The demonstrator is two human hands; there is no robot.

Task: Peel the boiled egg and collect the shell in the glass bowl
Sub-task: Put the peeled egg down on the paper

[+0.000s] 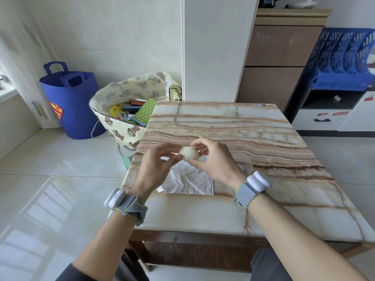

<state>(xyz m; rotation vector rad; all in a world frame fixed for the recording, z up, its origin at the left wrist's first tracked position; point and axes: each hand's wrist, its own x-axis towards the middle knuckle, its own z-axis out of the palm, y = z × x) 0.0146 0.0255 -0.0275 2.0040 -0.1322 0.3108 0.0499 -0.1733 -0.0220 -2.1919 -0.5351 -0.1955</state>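
Note:
A pale boiled egg (189, 153) is held in the air above the marble table (263, 138). My right hand (215, 161) grips it from the right, fingers over the top and thumb underneath. My left hand (158, 163) pinches at its left end with thumb and fingertips. The clear glass bowl (246, 164) stands on the table just behind my right hand, mostly hidden by it; I cannot see what lies inside. A crumpled white paper napkin (188, 179) lies on the table under both hands.
A teddy-print bag (121, 110) full of items and a blue fabric bin (71, 102) stand on the floor left of the table. A brown cabinet (278, 63) and a blue plastic rack (343, 57) stand behind the table.

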